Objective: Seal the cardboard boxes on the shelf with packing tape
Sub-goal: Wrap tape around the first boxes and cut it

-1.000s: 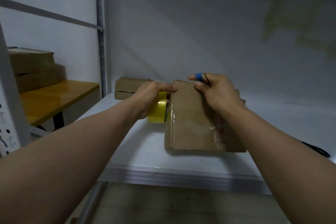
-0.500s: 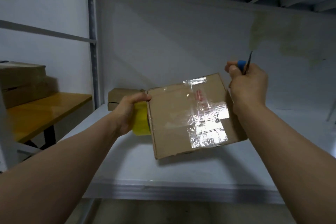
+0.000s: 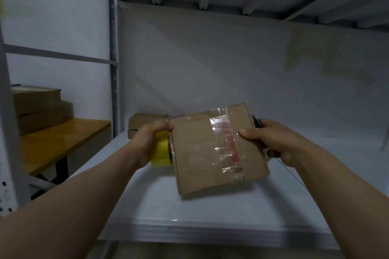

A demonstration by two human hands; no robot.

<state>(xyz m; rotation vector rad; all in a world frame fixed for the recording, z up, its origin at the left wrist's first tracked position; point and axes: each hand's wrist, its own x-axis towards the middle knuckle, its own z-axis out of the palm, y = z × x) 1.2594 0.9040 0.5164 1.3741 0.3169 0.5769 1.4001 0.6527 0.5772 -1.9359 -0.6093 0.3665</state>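
Taping step in hand: cardboard box (image 3: 216, 149) held tilted above the shelf (image 3: 210, 212) middle, clear strip across it, left hand (image 3: 147, 143) fingers gripping yellow tape roll (image 3: 161, 153), right hand (image 3: 271, 143) pinching its right edge; next, probably, turning to an untaped seam.

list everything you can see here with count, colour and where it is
held box: 1, brown with clear tape strips, tilted over the shelf between both hands
tape roll: 1, yellow, at the held box's left edge
blue-handled tool: 1, blue and dark, behind the held box's right edge; kind unclear
flat boxes: seemingly 2 stacked, brown, back left of the shelf
shelf: 1, white, centre
table: 1, yellow-brown top, left of the shelf
table boxes: at least 2, brown, stacked on the table
left hand: 1, grips the tape roll
right hand: 1, grips the held box, thumb on top, and the tool
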